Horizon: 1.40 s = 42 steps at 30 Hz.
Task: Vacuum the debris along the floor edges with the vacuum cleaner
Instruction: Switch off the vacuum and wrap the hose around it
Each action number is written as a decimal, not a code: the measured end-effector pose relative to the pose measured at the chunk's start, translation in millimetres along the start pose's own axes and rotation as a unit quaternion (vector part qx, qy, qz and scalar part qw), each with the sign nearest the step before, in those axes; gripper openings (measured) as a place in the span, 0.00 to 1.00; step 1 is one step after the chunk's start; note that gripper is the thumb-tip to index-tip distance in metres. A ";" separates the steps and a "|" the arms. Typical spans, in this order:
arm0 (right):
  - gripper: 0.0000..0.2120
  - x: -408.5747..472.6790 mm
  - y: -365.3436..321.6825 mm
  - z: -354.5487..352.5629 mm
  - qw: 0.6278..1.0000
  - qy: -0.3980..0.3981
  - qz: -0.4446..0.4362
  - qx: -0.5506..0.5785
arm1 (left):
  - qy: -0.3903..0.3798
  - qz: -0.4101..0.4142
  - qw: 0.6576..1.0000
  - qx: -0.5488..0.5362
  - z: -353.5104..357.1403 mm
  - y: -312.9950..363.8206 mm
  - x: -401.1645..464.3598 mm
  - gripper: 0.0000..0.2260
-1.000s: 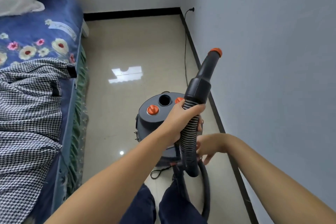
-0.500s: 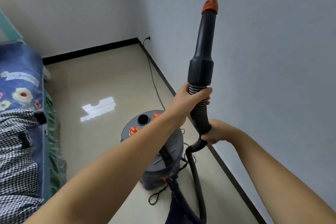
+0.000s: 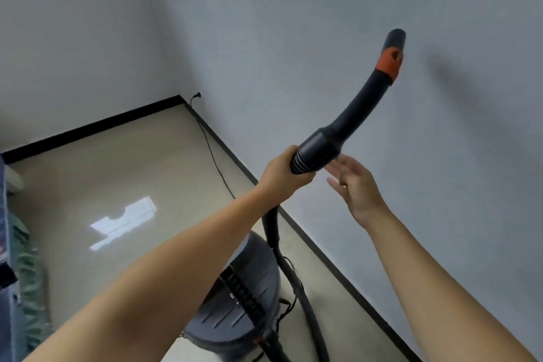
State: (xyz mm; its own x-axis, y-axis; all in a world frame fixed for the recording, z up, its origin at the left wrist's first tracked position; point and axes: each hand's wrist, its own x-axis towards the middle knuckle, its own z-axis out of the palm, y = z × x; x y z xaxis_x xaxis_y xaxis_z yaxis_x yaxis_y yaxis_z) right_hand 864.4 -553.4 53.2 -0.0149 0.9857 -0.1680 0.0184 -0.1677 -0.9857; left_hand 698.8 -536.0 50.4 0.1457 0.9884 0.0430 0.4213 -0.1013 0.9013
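Note:
A grey drum vacuum cleaner (image 3: 241, 311) stands on the beige floor below my arms. Its black hose (image 3: 293, 282) rises from the floor to my left hand (image 3: 282, 175), which grips the ribbed end just under the black wand. The wand (image 3: 349, 114) points up and to the right toward the wall, with an orange collar (image 3: 388, 61) near its tip. My right hand (image 3: 355, 185) is off the hose, fingers straight, just to the right of the wand's cuff.
A black baseboard (image 3: 323, 261) runs along the right wall and the back wall. A thin black power cord (image 3: 214, 161) trails along the floor from the corner. A bed edge with green fabric (image 3: 23, 273) lies at the far left.
The wand has swung from upright to tilted right toward the wall. My right hand has let go of the hose and now hovers with straight fingers. The view has tilted upward.

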 end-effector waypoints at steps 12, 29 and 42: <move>0.07 55.5 -32.7 94.5 0.873 0.265 0.042 0.407 | -0.056 0.128 0.984 0.110 -41.1 -77.9 53.1 0.26; 0.10 -1.1 -16.1 163.7 0.763 0.352 0.005 0.542 | 0.011 0.001 0.998 0.054 -233.9 -214.5 119.6 0.16; 0.03 -76.1 47.0 181.6 0.826 0.349 0.176 0.405 | -0.289 -0.011 0.940 0.180 -276.1 -262.7 -153.1 0.17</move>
State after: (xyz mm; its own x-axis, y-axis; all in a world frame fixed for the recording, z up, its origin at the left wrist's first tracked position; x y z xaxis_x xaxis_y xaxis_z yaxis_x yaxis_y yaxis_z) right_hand 684.8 -639.6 16.8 0.4346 0.5954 -0.6757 -0.7812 -0.1240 -0.6118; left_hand 318.7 -629.4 -73.9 0.5513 0.7747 -0.3098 0.6911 -0.2159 0.6898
